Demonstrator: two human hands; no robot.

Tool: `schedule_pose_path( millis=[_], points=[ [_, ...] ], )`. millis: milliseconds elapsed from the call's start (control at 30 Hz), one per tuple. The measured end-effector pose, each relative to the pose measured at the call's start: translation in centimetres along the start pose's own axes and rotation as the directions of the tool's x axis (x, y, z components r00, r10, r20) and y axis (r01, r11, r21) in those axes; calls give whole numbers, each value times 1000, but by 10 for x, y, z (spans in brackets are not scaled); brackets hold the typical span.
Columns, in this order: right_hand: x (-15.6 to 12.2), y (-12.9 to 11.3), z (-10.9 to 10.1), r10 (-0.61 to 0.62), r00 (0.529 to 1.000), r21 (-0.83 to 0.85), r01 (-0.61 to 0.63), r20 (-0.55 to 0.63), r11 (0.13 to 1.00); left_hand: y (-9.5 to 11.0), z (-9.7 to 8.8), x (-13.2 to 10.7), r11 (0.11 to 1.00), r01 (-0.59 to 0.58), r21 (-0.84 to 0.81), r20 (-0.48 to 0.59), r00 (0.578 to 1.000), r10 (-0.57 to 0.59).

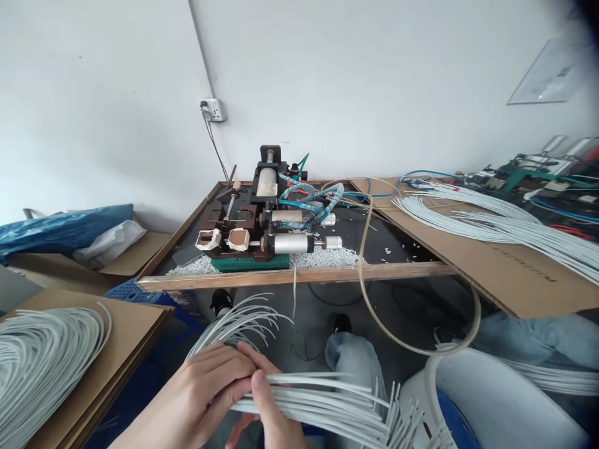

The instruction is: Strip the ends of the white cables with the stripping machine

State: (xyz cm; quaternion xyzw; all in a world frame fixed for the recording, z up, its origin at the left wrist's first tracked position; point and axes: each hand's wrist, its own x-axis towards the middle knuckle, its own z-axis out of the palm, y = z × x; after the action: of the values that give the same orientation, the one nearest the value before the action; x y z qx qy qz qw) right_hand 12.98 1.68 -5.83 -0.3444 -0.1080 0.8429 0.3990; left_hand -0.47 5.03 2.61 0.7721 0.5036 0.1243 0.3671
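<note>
My left hand (206, 390) and my right hand (269, 411) are clasped together low in the view, both gripping a bundle of white cables (327, 405). The cable ends fan out to the right, over my knee (350, 362), and loop up behind my left hand. Straight ahead on the bench (290, 275) stands a small pneumatic machine (266, 218) with silver cylinders and blue hoses, well beyond my hands.
White plastic scraps (322, 257) litter the bench front. More white cables lie on cardboard at the left (42, 362) and on a cardboard sheet at the right (496, 227). A white bucket (491, 399) stands at lower right. A beige hose (369, 293) hangs off the bench.
</note>
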Motion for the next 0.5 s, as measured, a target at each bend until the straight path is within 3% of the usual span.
schedule_pose_path(
  millis=[200,367,433,500],
  points=[
    [-4,7,2,-22,996,2,22,-90,1000,-5,4,-5,999,34,6,-63,997,-34],
    [-4,3,1,9,998,-1,-9,-56,1000,-4,4,-4,998,0,70,-173,985,12],
    [-4,-4,0,9,1000,-34,-9,16,999,-5,2,-7,997,49,55,-248,968,-34],
    [-5,-11,1,13,998,-59,-10,55,998,-10,-1,-12,987,161,-18,-333,929,-158]
  ],
)
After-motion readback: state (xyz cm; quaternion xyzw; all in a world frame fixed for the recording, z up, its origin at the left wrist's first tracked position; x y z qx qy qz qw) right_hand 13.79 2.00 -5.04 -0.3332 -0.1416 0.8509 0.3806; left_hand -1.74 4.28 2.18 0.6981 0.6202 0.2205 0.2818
